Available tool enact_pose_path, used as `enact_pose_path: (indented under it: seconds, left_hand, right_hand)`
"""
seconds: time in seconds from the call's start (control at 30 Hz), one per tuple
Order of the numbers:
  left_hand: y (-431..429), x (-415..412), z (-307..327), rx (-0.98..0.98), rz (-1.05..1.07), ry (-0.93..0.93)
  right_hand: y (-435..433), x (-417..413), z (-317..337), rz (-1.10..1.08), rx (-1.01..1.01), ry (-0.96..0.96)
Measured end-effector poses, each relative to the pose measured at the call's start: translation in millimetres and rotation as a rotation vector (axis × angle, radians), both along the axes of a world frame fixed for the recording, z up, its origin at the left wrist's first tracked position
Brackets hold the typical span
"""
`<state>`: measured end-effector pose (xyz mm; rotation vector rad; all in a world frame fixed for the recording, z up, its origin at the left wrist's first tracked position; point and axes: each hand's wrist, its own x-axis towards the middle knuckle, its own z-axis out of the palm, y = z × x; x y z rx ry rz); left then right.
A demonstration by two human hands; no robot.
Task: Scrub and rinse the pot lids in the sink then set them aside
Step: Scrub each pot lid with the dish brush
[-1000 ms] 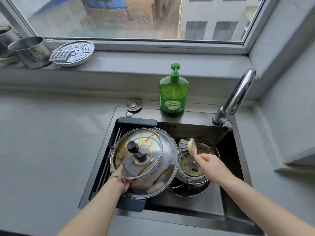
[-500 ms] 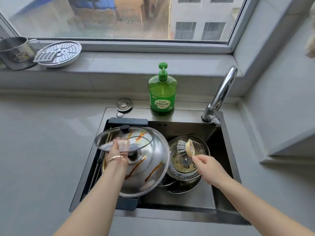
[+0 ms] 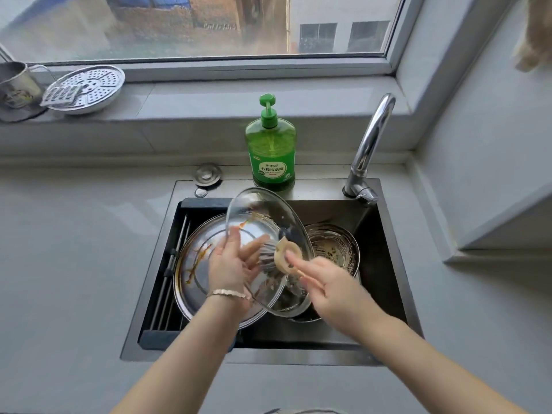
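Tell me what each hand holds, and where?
Left hand grips the glass lid at its left rim; right hand grips the dish brush by its handle.

sink [image 3: 298,357] L: big metal lid [image 3: 194,282] in it
sink R: bowl [image 3: 331,249], beside that lid
over both: I see glass lid [image 3: 263,210], tilted
behind sink: soap btl [image 3: 270,150] mid, tap [image 3: 370,144] R
sill [image 3: 239,97] far L: steamer plate [image 3: 92,82]

You are looking at a clear glass lid [image 3: 263,213] showing orange-brown smears near its rim, and a silver steel lid [image 3: 194,264] carrying rusty orange streaks. Your brush [image 3: 288,252] is showing a cream head and dark grey bristles. A bright green soap bottle [image 3: 270,150] is glowing at the back edge of the pale grey counter [image 3: 74,249], behind the black sink [image 3: 385,264].
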<state>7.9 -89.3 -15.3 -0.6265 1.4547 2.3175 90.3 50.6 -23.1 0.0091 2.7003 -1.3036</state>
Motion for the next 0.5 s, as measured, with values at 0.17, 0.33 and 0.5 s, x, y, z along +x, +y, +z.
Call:
enact_pose_path:
  seconds: [0.17, 0.33, 0.5]
  left_hand:
    - [18.4, 13.9, 3.2, 0.002, -0.019, -0.044]
    - [21.2, 9.3, 1.7, -0.05, -0.031, -0.083]
    - [27.9, 13.2, 11.8, -0.093, -0.034, 0.009]
  right_hand:
    - [20.6, -2.8, -6.2, -0.151, 0.041, 0.108]
    - [5.1, 26.4, -0.5, -0.078, 0.163, 0.279]
    - [23.1, -2.0, 11.7, -0.252, 0.121, 0.215]
